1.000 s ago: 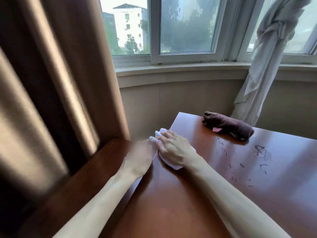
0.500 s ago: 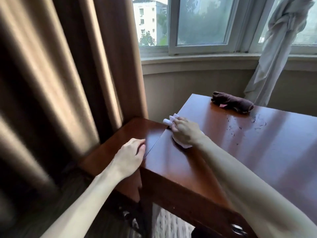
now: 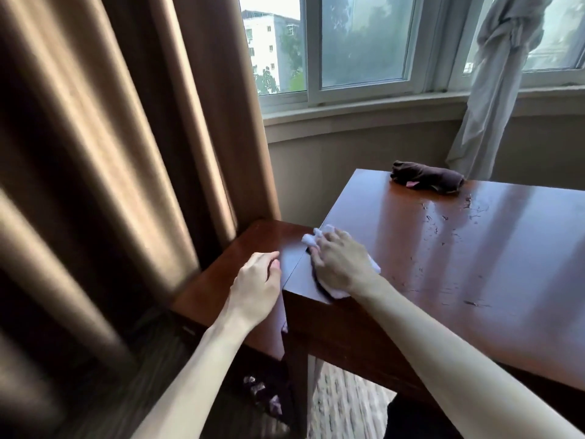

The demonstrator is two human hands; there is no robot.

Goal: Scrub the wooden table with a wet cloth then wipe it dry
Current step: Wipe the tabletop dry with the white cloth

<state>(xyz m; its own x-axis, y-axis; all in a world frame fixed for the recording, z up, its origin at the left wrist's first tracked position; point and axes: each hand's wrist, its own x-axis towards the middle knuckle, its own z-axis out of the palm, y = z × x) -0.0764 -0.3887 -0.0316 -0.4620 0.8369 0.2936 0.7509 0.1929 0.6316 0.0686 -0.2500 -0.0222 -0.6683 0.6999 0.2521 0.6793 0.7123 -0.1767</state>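
The wooden table (image 3: pixel 474 280) has a glossy red-brown top with wet streaks and droplets (image 3: pixel 443 223) across its middle. My right hand (image 3: pixel 342 264) presses a white cloth (image 3: pixel 336 291) down at the table's left edge, close to the front left corner. Its fingers curl over the bunched end of the cloth. My left hand (image 3: pixel 256 286) rests on a lower wooden side surface (image 3: pixel 218 289) beside the table, fingers loosely curled and holding nothing. A rolled dark brown cloth (image 3: pixel 427 180) lies at the table's far edge.
Heavy brown curtains (image 3: pixel 126 153) hang close on the left, next to the lower surface. A knotted pale curtain (image 3: pixel 493 90) hangs behind the table's far edge, under the window (image 3: pixel 364 42). Patterned carpet (image 3: pixel 345 403) shows below the table.
My right hand has slid the white cloth along the table's left edge toward the front corner. My left hand left the cloth and settled on the lower side surface.
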